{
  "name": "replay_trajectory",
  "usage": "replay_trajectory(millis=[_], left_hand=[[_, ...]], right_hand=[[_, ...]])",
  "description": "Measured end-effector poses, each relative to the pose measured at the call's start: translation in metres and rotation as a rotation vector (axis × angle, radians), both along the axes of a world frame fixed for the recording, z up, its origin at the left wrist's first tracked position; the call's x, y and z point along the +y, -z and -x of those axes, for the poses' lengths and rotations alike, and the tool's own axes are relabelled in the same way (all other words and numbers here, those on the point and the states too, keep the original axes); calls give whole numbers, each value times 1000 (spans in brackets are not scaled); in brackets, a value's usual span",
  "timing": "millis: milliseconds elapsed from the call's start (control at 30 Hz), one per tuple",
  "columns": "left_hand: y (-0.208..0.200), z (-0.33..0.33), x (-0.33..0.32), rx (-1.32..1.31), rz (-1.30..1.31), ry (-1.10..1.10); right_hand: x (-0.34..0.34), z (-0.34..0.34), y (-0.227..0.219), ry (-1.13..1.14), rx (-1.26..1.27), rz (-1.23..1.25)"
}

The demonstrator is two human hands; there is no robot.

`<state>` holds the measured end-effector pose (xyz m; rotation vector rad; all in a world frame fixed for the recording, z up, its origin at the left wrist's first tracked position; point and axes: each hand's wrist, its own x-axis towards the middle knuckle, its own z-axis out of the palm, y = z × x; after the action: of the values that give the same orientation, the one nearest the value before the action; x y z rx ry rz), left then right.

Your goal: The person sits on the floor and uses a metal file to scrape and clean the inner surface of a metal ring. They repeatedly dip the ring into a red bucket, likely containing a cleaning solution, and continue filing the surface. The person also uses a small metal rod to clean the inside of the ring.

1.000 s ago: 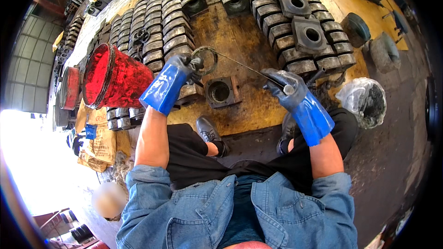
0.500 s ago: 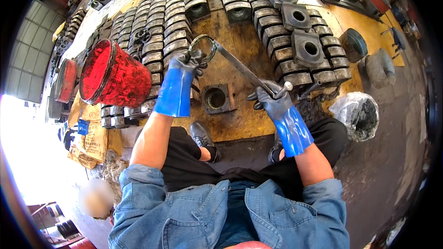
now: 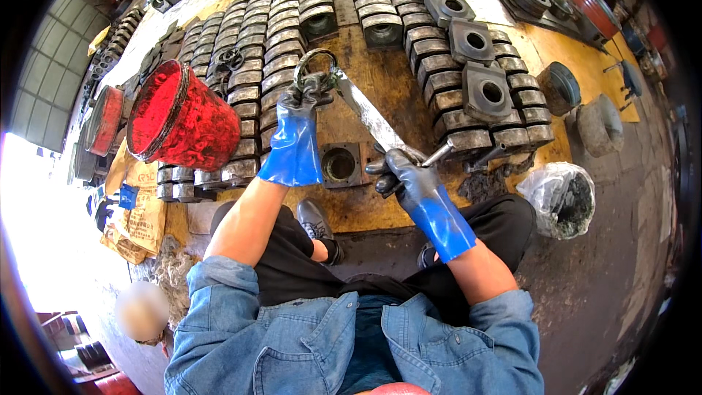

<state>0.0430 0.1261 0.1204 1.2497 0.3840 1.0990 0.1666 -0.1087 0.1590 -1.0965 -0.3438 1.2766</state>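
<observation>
Both of my hands wear dark-coated gloves with blue cuffs. My left hand (image 3: 300,106) is closed around the lower part of a dark, greasy metal ring (image 3: 315,53), held upright. In my right hand (image 3: 409,183) is a long flat metal bar (image 3: 371,118), gripped near its lower end, where a short round rod (image 3: 438,153) sticks out to the right. The far end of the bar meets the ring's right side; exact contact there is hard to make out. Below and between my hands, a square metal block (image 3: 357,159) with a round bore rests on the yellowish floor sheet.
A red bucket (image 3: 212,128), tilted, stands left of my left arm on rows of metal blocks (image 3: 281,58). More stacked blocks (image 3: 446,84) rise at the right. A plastic-lined container (image 3: 537,201) sits near my right knee, with paper sacks (image 3: 146,212) at the left.
My right hand has moved left and slightly down. The bar has turned, showing its broad shiny face. The ring has shifted slightly left and up with my left hand.
</observation>
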Motion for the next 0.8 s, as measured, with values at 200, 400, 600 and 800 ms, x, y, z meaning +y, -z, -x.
replay_trajectory(millis=[200,400,600,800], left_hand=[[-1,-1,9,-12,16,50],[-19,-5,8,47,-28,153],[-20,-4,14,1,-41,262],[-30,-2,8,6,37,354]], right_hand=[[-4,-17,-13,-4,71,17],[-15,-47,-25,15,-14,86],[-25,-59,-32,-49,-124,111],[-33,-70,-29,-71,-82,133]])
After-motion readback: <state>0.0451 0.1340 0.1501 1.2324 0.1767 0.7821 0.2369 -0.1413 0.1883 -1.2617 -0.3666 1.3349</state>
